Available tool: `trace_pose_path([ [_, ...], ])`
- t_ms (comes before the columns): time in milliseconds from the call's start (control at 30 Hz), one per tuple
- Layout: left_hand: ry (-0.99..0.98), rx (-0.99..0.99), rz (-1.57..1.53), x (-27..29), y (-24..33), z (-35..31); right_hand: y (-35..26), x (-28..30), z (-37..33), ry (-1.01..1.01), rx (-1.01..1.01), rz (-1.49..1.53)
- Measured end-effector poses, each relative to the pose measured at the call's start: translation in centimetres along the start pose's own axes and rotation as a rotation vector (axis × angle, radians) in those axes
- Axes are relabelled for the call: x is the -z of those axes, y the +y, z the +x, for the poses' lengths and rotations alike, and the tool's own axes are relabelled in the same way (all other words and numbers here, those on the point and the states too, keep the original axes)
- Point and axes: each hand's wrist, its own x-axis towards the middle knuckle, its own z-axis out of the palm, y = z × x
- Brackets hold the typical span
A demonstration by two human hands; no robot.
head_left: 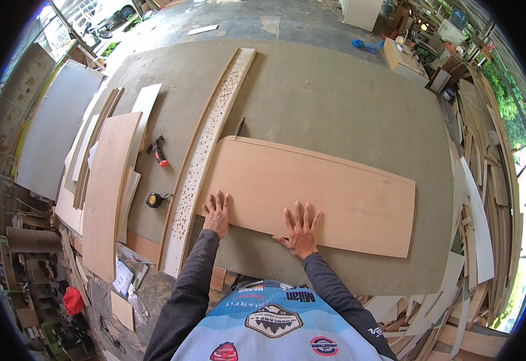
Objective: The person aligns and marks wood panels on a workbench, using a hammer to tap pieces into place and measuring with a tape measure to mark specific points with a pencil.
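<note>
A long, pale brown wooden panel with a rounded far left corner lies flat on the large worktable. My left hand rests on its near left corner, fingers stretched out. Further right, my right hand lies spread over the panel's near edge. Neither hand grips anything. Along the panel's left end runs a long white strip dotted with many holes and edged by a thin wooden lip. A thin dark curved piece sticks out behind the panel's far left corner.
Left of the strip lie a black-and-red hand tool and a tape measure. Another wooden panel rests on stacked boards at the table's left side. Piled wood offcuts line the right. A red object sits at the lower left.
</note>
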Motion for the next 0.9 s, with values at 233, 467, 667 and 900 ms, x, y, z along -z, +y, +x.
trace_pose_path([
  [233, 0.0, 0.011, 0.061, 0.3, 0.4, 0.0, -0.1, 0.0, -0.1, -0.02, -0.015, -0.031],
  [467, 0.177, -0.134, -0.15, -0.8, 8.3, 0.7, -0.4, 1.8, 0.2, -0.066, 0.006, -0.177],
  [667, 0.313, -0.08, -0.223, -2.8, 15.2, 1.4, -0.2, 2.9, 0.4, -0.115, -0.026, 0.003],
  [900, 0.282, -0.054, -0.207, -2.1, 15.3, 1.1, 8.2, -0.1, 4.0, 0.171, -0.202, 0.377],
])
